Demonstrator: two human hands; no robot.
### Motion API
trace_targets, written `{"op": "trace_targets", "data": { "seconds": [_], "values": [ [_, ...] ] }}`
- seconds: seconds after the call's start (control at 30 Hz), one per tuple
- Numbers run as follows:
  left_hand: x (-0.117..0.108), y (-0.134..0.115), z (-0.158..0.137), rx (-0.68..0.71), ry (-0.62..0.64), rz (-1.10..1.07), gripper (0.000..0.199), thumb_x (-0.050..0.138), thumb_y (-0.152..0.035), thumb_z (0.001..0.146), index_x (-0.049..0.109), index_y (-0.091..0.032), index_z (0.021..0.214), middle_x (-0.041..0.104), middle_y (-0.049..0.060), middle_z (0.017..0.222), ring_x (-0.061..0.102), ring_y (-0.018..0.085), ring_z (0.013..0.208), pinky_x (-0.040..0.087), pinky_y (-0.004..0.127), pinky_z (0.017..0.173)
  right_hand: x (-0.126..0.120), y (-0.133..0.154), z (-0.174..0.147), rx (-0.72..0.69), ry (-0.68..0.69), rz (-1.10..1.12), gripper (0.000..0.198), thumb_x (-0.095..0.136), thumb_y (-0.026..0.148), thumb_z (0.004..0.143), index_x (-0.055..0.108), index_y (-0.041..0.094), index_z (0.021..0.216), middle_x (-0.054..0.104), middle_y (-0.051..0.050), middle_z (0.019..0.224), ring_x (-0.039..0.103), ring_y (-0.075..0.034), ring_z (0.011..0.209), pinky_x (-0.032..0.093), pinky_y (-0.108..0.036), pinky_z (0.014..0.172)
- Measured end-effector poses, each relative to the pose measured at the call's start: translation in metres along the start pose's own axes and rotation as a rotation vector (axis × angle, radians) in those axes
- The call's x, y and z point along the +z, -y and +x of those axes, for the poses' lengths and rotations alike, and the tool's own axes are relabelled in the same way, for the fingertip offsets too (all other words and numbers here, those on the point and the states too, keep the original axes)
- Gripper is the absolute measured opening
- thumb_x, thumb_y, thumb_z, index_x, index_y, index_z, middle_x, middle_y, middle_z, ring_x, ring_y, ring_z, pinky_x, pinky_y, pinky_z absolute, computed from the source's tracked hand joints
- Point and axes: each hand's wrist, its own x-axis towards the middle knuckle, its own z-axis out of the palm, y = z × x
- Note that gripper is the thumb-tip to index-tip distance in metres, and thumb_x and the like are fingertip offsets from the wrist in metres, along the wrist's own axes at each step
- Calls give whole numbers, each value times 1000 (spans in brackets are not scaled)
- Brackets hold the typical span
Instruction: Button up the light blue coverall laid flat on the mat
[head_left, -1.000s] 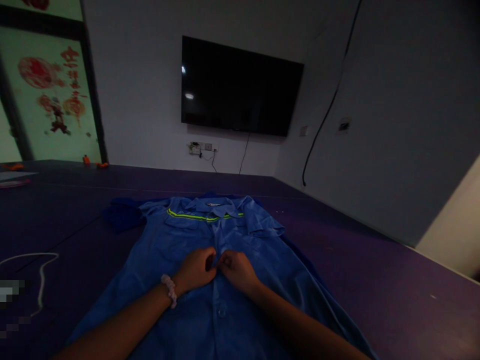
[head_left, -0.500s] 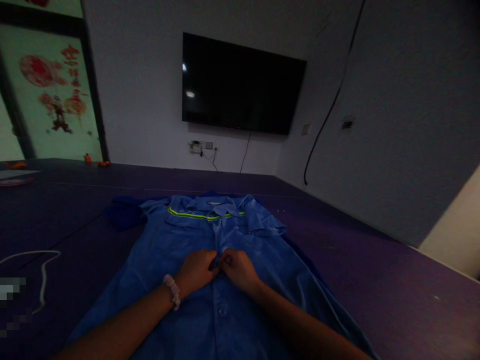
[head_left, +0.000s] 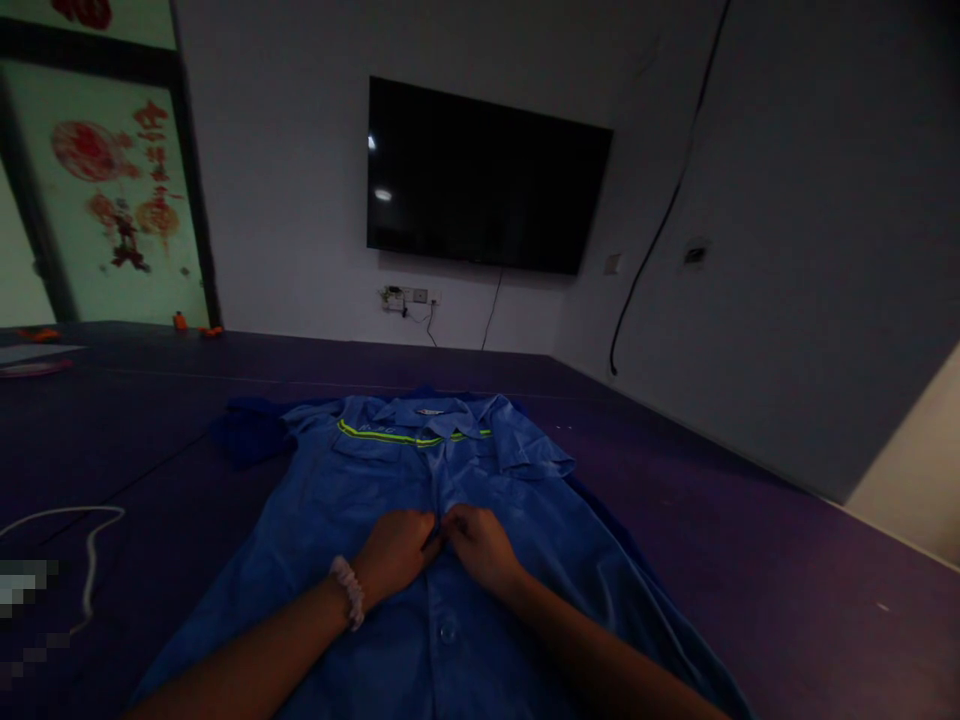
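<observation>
A blue short-sleeved shirt (head_left: 360,490) lies spread out with its collar away from me. A yellow-green stripe (head_left: 382,434) crosses its chest. My left hand (head_left: 397,550), a pale scrunchie (head_left: 349,592) on its wrist, pinches the front placket at mid-chest. My right hand (head_left: 484,548) pinches the placket from the other side, the fingertips of both hands almost touching. Whatever small part sits between the fingers is hidden. Nearer to me on the placket a round button (head_left: 448,632) shows. Darker blue cloth (head_left: 251,430) sticks out from under the shirt.
The shirt rests on a dark purple floor (head_left: 750,560). A white cable (head_left: 91,560) curls at the left. Small orange objects (head_left: 211,331) lie by the door (head_left: 120,200). A television (head_left: 487,180) hangs on the far wall, and a black cord (head_left: 660,230) runs down the right wall.
Both hands keep their pinch at the same place on the placket, with only slight finger movement. The whole view has shifted slightly downward in the picture.
</observation>
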Motion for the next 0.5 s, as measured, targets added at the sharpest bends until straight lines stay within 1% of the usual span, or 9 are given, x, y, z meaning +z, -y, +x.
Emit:
{"op": "trace_targets", "data": {
  "seconds": [0.27, 0.5],
  "values": [
    [1, 1, -1, 32, 13, 29, 32, 34, -29, 88, 61, -13, 90, 65, 14, 88, 61, 27, 80, 39, 33, 64, 1, -2, 1, -6, -5, 14, 22, 42, 20, 81, 60, 16, 70, 62, -2, 65, 56, -13, 59, 33, -21, 52],
    [1, 0, -1, 27, 13, 49, 38, 27, -30, 91, 61, -14, 88, 65, 13, 85, 61, 25, 77, 41, 33, 65, 2, -5, 1, -25, -3, 56, 20, 42, 20, 80, 60, 15, 75, 64, -3, 69, 57, -13, 60, 35, -20, 54]
  ]
}}
